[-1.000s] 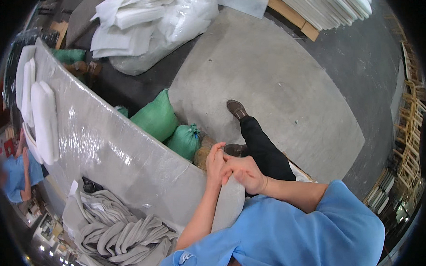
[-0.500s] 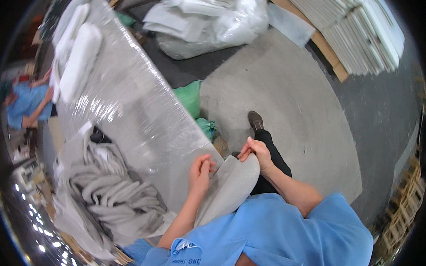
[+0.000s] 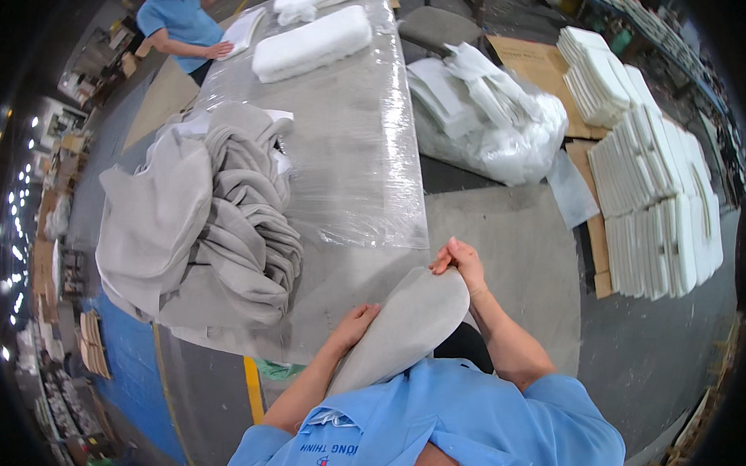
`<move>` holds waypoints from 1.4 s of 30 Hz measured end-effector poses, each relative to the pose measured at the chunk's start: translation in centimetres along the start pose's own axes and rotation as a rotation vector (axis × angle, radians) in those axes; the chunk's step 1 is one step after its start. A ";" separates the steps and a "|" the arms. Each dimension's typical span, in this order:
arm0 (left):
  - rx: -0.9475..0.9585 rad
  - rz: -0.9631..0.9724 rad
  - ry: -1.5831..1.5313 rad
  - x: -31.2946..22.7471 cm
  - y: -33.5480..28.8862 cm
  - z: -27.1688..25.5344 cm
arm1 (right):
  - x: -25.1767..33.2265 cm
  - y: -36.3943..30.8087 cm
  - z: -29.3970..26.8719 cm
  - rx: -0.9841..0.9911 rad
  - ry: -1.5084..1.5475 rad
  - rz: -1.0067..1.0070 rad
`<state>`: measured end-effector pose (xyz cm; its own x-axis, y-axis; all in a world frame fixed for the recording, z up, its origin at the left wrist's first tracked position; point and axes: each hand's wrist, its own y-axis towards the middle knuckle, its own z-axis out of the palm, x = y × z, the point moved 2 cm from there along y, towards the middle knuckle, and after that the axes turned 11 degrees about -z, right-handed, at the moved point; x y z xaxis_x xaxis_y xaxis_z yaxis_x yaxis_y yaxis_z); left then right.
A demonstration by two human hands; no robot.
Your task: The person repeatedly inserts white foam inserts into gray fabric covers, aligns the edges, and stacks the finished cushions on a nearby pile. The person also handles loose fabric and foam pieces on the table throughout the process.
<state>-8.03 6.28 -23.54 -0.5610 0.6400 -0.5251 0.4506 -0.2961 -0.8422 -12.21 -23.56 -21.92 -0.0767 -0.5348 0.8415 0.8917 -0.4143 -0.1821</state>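
A grey fabric cover [image 3: 409,318] with a rounded end lies against my body at the table's near edge. My right hand [image 3: 464,264] pinches its far tip, thumb and fingers closed on the cloth. Along the left edge of the same cover, my left hand [image 3: 356,326] has its fingers curled in on the fabric. A large heap of similar grey covers [image 3: 242,220] sits on the table to my left.
Clear plastic film covers the far part of the table [image 3: 343,150]. White padded pieces [image 3: 314,46] lie at its far end, where a co-worker [image 3: 179,25] in blue stands. Right of the table are a plastic bag of white sheets [image 3: 492,114] and stacked white pads [image 3: 653,202] on cardboard.
My view has swung, bringing the fabric heap and the stacked pads more fully into sight. My left fingers, raised apart before, now curl on the cover's edge. My right hand still pinches its tip.
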 end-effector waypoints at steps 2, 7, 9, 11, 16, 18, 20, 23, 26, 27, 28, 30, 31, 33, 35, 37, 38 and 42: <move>-0.086 0.038 0.006 0.3 0.3 -0.3 | 0.7 1.0 0.9 0.021 -0.081 0.076; -0.624 0.286 0.215 -0.6 -0.5 -0.5 | 0.2 3.9 0.3 0.230 -0.285 0.222; -0.756 0.319 0.208 -1.2 -1.4 -0.7 | -0.2 5.1 0.7 0.354 -0.381 0.334; -0.823 0.315 0.157 -1.4 -2.2 -0.9 | -0.1 6.4 1.7 0.494 -0.496 0.491; -0.768 0.277 0.141 -1.9 -3.4 -1.2 | -0.7 8.6 4.5 1.021 -1.123 0.361; -0.615 0.182 0.177 -0.9 -4.2 -2.9 | -1.0 9.0 6.6 1.145 -1.317 0.345; -0.453 0.100 0.245 2.9 -4.9 -5.2 | -1.8 9.1 8.4 1.201 -1.552 0.274; -0.291 -0.115 0.343 7.6 -5.8 -6.4 | -2.9 9.3 9.1 1.271 -1.650 0.008; -0.532 -0.145 0.262 8.9 -5.8 -4.2 | -3.9 8.4 10.2 1.243 -1.799 0.023; -0.585 -0.119 0.230 8.8 -5.9 -3.7 | -4.0 8.3 9.9 1.208 -1.776 -0.051; -0.644 -0.104 0.197 8.8 -6.0 -3.5 | -4.2 8.0 10.2 1.208 -1.802 -0.044; -0.755 -0.075 0.165 8.8 -6.3 -3.0 | -4.4 7.6 10.4 1.204 -1.855 -0.035; -0.806 -0.060 0.166 8.8 -6.4 -2.7 | -4.5 7.3 10.3 1.192 -1.829 -0.063; -0.876 -0.057 0.158 8.8 -6.1 -2.5 | -4.5 6.9 9.9 1.155 -1.777 -0.121; -0.913 -0.078 0.137 8.9 -5.4 -2.6 | -5.4 7.3 9.9 1.105 -1.755 -0.212; -0.908 -0.074 0.109 8.7 -5.3 -2.9 | -5.7 7.3 9.7 1.079 -1.722 -0.264; -0.905 -0.071 0.094 8.7 -5.5 -2.7 | -5.6 7.1 9.3 1.074 -1.711 -0.269; -0.786 0.035 0.069 10.6 -5.6 -3.9 | -5.5 7.9 9.3 1.124 -1.643 -0.379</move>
<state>-13.82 17.53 -23.89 -0.5045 0.6897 -0.5194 0.8405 0.2547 -0.4782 -0.59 -17.04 -23.25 -0.4694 0.7622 0.4458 0.8079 0.5745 -0.1315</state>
